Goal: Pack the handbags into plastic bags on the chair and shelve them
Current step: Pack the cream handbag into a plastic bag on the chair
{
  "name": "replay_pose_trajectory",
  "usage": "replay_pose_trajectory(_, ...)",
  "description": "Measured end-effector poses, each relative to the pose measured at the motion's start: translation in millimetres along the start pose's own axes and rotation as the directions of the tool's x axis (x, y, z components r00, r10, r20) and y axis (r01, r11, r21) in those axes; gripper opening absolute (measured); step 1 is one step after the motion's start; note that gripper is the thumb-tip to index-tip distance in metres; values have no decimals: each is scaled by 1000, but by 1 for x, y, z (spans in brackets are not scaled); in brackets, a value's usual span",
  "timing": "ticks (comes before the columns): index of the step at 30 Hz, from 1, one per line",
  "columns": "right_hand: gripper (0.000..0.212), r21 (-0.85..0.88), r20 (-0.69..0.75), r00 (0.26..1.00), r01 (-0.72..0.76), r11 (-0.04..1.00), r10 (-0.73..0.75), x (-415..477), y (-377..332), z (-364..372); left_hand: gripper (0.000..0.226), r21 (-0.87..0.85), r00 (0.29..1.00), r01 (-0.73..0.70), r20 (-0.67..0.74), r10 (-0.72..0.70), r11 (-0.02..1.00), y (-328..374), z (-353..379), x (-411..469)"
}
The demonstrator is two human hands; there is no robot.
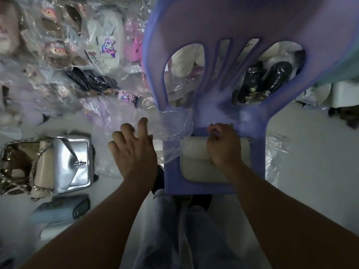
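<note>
A cream handbag [196,166] lies on the seat of a purple plastic chair [258,152]. My right hand [223,146] curls its fingers over the bag's upper edge and grips it. A clear plastic bag [174,129] hangs over the seat's left side, beside the handbag. My left hand [134,148] hovers with fingers spread at the plastic bag's left edge; whether it touches the plastic I cannot tell. On the floor to the left lie a silver flap handbag [75,164], a beige handbag with a chain strap [41,167] and a pale blue handbag [60,212].
Many bagged handbags and pouches [104,45] are piled on the floor at the upper left. Black bagged items [262,80] show through the chair back's openings. Loose clear plastic [275,148] lies right of the chair. My legs in pale trousers [180,230] are below the seat.
</note>
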State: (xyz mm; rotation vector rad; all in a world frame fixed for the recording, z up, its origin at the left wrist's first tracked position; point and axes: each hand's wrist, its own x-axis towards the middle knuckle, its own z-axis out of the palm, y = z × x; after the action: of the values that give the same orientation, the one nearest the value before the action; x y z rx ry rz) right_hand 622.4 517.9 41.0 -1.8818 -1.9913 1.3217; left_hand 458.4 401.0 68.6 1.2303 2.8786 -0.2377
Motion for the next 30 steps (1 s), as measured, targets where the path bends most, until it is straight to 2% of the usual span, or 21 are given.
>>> replay_pose_trajectory(2, 52, -384, 255, 967, 86, 919, 16, 1, 5, 1, 52, 86, 996, -88, 16, 87, 992, 1, 5, -4)
replay_pose_trajectory(4, 81, -527, 434, 887, 110, 843, 155, 1, 3, 6, 52, 76, 995, -92, 39, 89, 993, 5, 7, -6)
replay_pose_trajectory(6, 96, -557, 460, 871, 134, 819, 170, 2, 2, 13, 51, 71, 994, -53, 96, 46, 996, 7, 11, -8)
replay_pose_trajectory(9, 112, -680, 400, 906, 189, 709, 141, 7, 5, 20, 51, 108, 984, -52, 177, 32, 993, 2, 19, -11)
replay_pose_trajectory(13, 99, -708, 416, 900, 228, 669, 133, 15, 10, 26, 72, 233, 950, -167, 298, 93, 958, -10, 28, -22)
replay_pose_trajectory(17, 118, -687, 486, 861, 269, 675, 151, 22, 7, 21, 103, 304, 950, -192, 297, 99, 933, -21, 32, -33)
replay_pose_trajectory(20, 123, -708, 518, 842, 325, 627, 148, 18, 2, 15, 115, 317, 950, -120, 312, 16, 941, -24, 32, -35)
replay_pose_trajectory(22, 109, -705, 554, 819, 366, 608, 149, 13, -1, 11, 116, 305, 949, -32, 309, -67, 952, -23, 31, -38)
replay_pose_trajectory(24, 96, -668, 589, 795, 377, 642, 146, 11, -2, 2, 111, 296, 949, 14, 297, -106, 955, -21, 32, -41)
replay_pose_trajectory(27, 77, -528, 693, 710, 382, 758, 125, 12, -6, -21, 104, 265, 953, 21, 285, -99, 964, -18, 31, -43)
replay_pose_trajectory(30, 70, -380, 752, 652, 310, 872, 96, 18, -10, -46, 100, 252, 960, 15, 266, -84, 968, -14, 29, -41)
